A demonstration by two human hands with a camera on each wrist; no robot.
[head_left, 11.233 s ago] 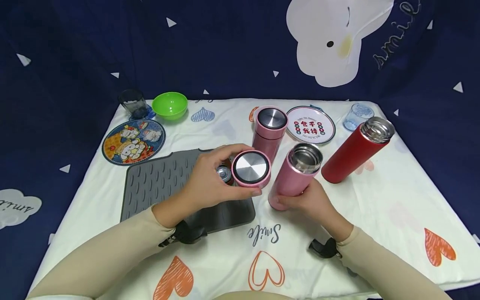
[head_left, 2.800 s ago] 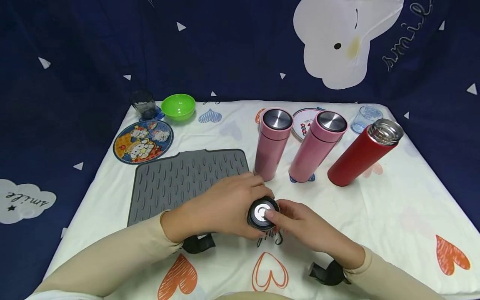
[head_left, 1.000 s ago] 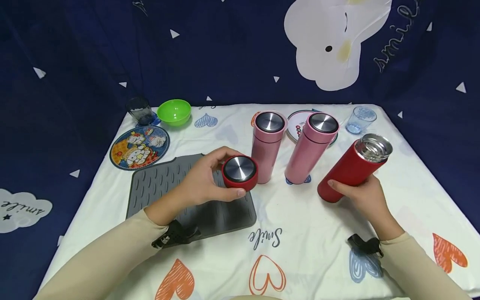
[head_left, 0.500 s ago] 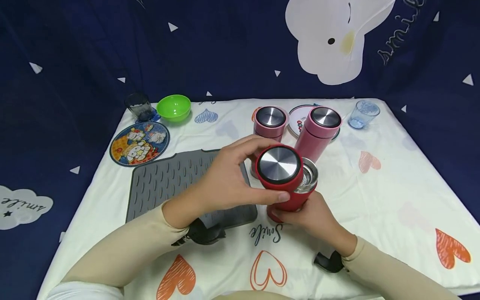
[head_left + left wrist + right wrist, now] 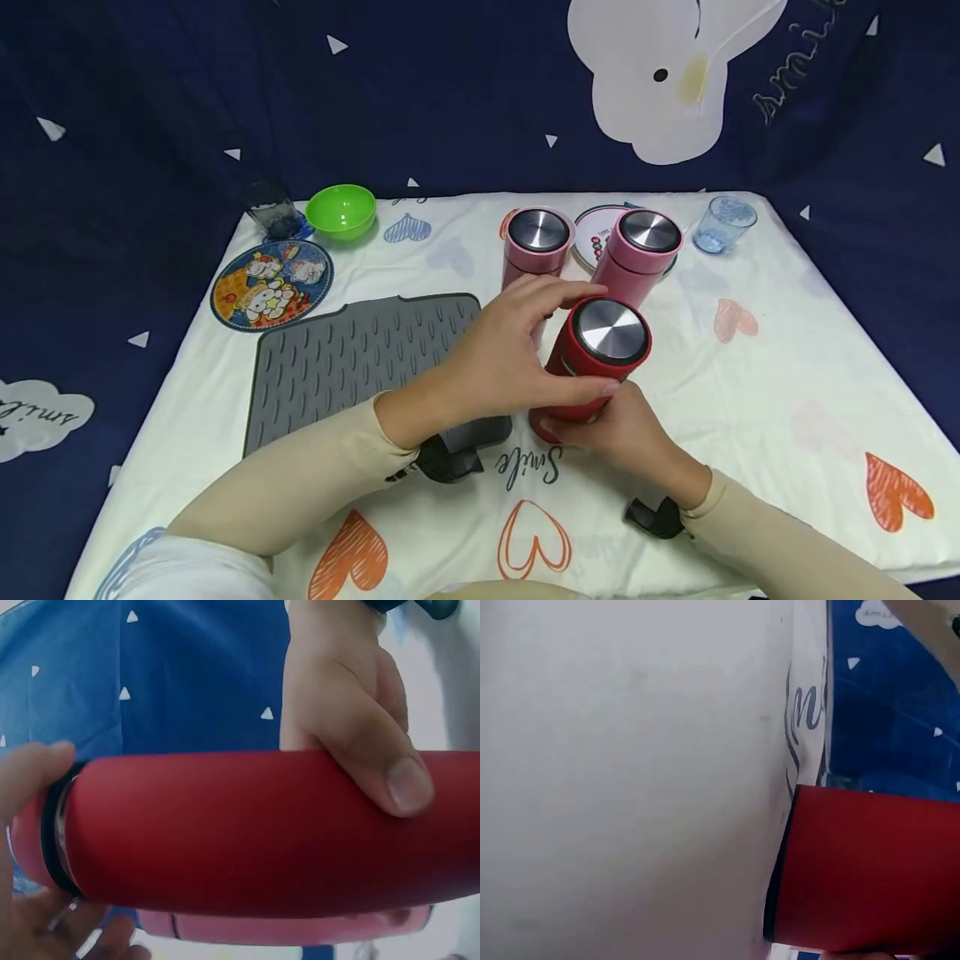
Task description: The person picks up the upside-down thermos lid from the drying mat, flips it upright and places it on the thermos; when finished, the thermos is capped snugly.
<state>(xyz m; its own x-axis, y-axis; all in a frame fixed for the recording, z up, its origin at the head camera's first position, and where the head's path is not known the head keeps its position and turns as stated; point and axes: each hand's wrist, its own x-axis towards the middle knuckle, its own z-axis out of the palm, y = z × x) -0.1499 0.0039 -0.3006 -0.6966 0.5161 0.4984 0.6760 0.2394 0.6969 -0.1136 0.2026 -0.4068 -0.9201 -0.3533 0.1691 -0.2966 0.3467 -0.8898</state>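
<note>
Between my two hands stands the red bottle (image 5: 581,379), tilted a little. My left hand (image 5: 510,367) curls round its red lid (image 5: 607,333) on top. My right hand (image 5: 622,429) grips the bottle low down, thumb (image 5: 394,780) pressed on its side. It looks hard, smooth and maybe slippery, so I hold it low and tight. Two pink bottles (image 5: 534,246) stand just behind my hands
</note>
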